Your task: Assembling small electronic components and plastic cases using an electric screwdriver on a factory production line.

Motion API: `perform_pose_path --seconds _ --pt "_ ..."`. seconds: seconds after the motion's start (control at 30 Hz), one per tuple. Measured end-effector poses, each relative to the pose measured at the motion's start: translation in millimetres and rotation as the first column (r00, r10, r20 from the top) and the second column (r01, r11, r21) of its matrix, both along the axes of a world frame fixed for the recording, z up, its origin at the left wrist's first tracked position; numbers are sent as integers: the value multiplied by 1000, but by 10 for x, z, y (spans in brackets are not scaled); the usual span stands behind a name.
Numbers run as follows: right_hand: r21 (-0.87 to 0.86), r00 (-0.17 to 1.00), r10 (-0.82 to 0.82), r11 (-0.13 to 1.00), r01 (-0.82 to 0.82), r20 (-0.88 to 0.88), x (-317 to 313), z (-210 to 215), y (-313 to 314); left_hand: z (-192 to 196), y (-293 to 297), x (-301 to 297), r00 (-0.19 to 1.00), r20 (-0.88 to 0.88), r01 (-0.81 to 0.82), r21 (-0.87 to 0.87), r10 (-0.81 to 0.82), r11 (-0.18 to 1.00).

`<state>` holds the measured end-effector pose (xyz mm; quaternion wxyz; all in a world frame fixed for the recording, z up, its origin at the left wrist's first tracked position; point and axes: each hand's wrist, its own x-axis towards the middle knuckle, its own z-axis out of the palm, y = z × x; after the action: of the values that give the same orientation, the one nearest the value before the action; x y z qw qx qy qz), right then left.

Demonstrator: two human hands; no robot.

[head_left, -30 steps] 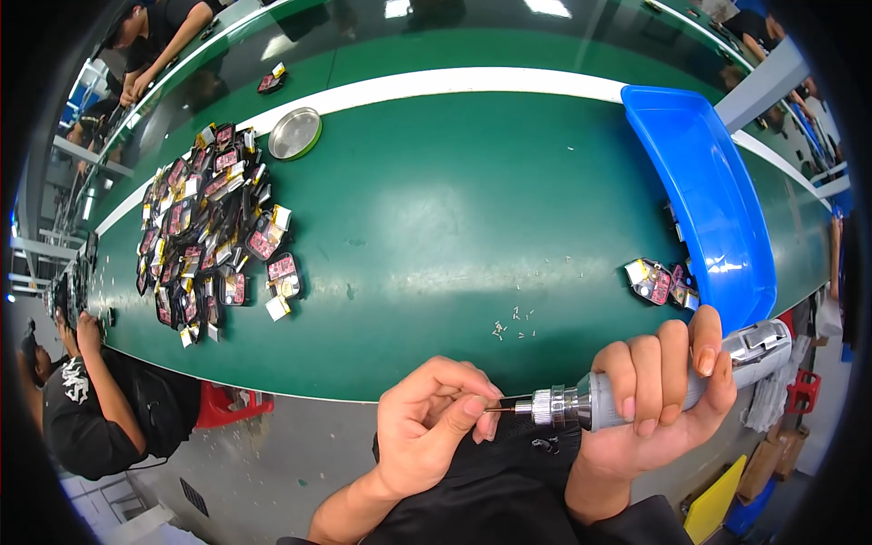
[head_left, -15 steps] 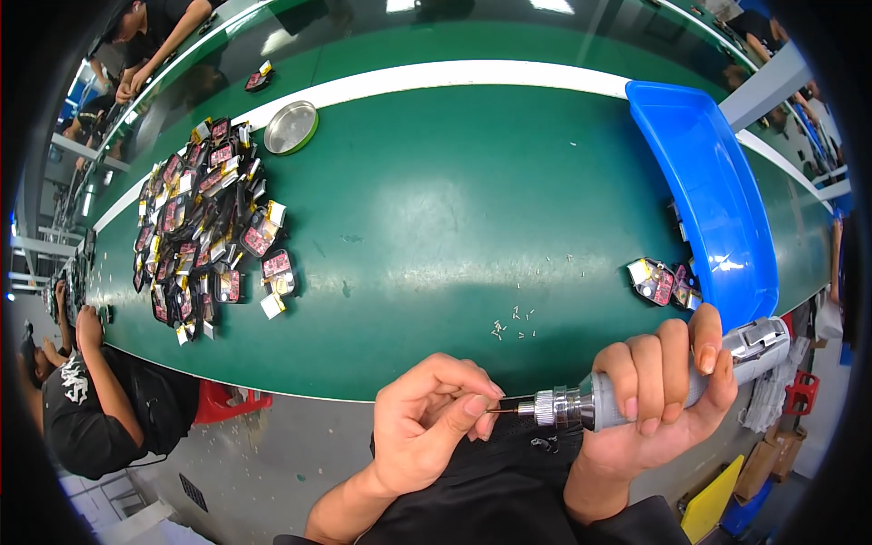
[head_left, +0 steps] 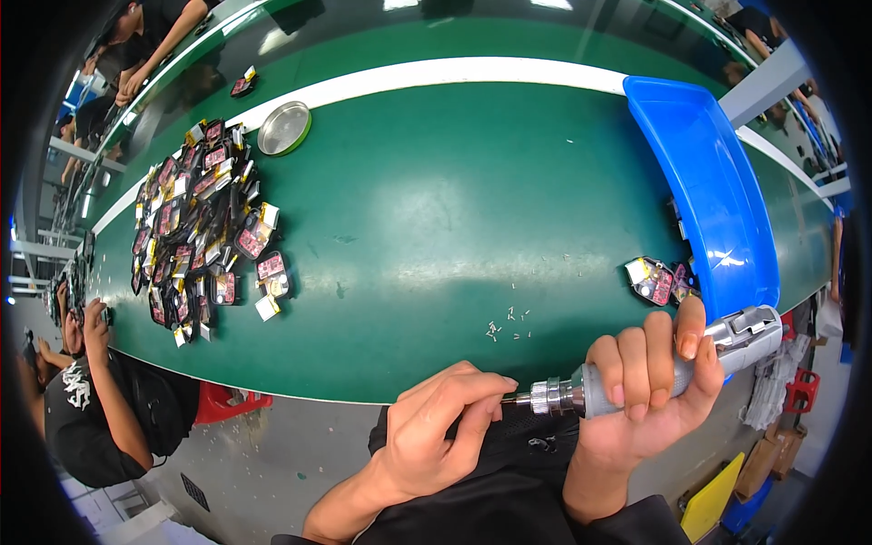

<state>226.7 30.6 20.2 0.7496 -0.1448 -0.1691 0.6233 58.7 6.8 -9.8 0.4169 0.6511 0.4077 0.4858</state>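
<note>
My right hand (head_left: 647, 386) is wrapped round a grey electric screwdriver (head_left: 740, 338), held level above the table's near edge with its nose toward the left. At that nose, the fingertips of my left hand (head_left: 436, 427) are pinched on the screwdriver bit (head_left: 520, 400). Whether a screw sits at its tip cannot be seen, as the fingers cover it. Several small loose screws (head_left: 510, 318) lie on the green table (head_left: 409, 209) just beyond my hands. Past the right hand, a few small black-cased electronic units (head_left: 651, 282) rest beside a blue tray.
A large heap of black-cased units (head_left: 195, 218) with white and yellow parts covers the table's left side. Behind it stands a round metal tin (head_left: 284, 128). The blue tray (head_left: 727, 209) is at the right. A co-worker (head_left: 100, 409) sits at the left; others work farther off.
My left fingers have shifted slightly right along the bit and now cover more of it. The screwdriver has risen a little in my right hand. The view has shifted slightly.
</note>
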Motion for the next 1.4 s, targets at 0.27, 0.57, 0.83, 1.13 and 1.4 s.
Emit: perform_pose_path --seconds 0.27,0.57,0.83,1.13,1.4 --pt "-38 999 -44 998 44 -10 -51 -8 88 353 446 -564 911 -309 -234 159 274 959" --pt "-88 992 -123 989 120 -28 42 -97 77 610 2828 -1998 69 -858 -425 436 508 793" --pt "-193 999 -48 980 46 -7 97 76 26 80 3551 -2464 -95 -949 -392 312 300 865" --pt "-193 999 13 981 -19 -30 25 93 -2 433 3198 -1921 705 -680 -271 2 201 962" --pt "-159 997 80 984 -81 -16 -115 127 -113 530 2296 -1040 607 -760 150 396 232 906"
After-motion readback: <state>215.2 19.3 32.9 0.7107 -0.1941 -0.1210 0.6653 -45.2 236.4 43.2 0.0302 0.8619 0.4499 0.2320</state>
